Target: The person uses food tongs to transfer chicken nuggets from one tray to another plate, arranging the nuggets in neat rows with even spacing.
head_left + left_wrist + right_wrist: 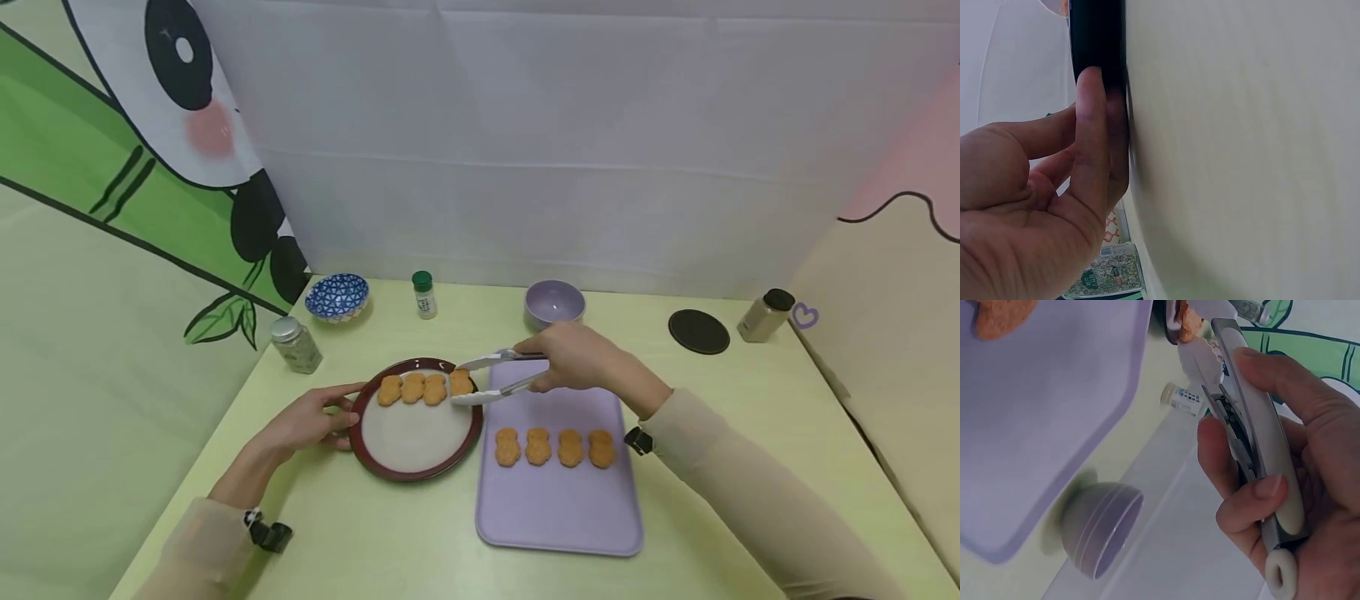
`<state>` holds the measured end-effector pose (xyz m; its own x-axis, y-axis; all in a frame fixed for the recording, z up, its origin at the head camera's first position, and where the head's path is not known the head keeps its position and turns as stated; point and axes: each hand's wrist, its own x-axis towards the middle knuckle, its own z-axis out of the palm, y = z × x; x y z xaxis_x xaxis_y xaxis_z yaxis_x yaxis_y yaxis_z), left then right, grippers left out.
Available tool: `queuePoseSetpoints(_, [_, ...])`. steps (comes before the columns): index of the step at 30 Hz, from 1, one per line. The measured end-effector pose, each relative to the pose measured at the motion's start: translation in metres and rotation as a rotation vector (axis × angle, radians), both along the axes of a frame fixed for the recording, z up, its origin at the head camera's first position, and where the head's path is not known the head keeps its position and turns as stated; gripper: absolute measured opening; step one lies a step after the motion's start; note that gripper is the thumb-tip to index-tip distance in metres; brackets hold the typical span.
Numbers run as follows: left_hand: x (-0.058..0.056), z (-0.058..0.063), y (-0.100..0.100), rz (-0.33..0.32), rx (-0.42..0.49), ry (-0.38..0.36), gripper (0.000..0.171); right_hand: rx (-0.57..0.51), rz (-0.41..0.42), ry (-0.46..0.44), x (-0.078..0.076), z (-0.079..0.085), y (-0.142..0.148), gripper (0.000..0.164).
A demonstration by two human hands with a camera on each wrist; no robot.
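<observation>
My right hand (581,357) grips white-tipped tongs (480,397) over the right side of a brown-rimmed plate (420,442). Between the tong tips is a golden-brown nugget (461,382); whether it touches the plate, I cannot tell. Three more nuggets (412,387) lie in a row to its left. At the plate's left edge, my left hand (307,421) holds the rim, its fingers (1090,106) against the dark side in the left wrist view. Several nuggets (570,448) form a row on the purple tray (558,512), right of the plate.
Behind the tray stands a purple bowl (553,302). A blue patterned bowl (337,297), a green-capped shaker (424,296) and a spice jar (297,345) are at the back left. A black round coaster (699,332) and a black-capped bottle (765,317) occupy the back right.
</observation>
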<state>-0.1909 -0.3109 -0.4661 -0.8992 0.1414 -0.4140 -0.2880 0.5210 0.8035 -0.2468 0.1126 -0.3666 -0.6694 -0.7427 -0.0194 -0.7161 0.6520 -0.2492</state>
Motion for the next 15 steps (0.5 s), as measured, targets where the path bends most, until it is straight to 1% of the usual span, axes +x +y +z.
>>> queuePoseSetpoints(5, [0.000, 0.002, 0.002, -0.007, 0.001, 0.001, 0.058, 0.028, 0.000, 0.011, 0.000, -0.008, -0.007, 0.057])
queuePoseSetpoints(11, [-0.001, 0.000, 0.001, -0.009, 0.010, 0.002, 0.058, 0.062, -0.012, 0.038, 0.002, -0.009, -0.013, 0.057])
queuePoseSetpoints(15, [-0.001, 0.000, 0.000, -0.009, 0.011, 0.005, 0.058, 0.070, -0.019, 0.036, 0.003, -0.010, -0.014, 0.059])
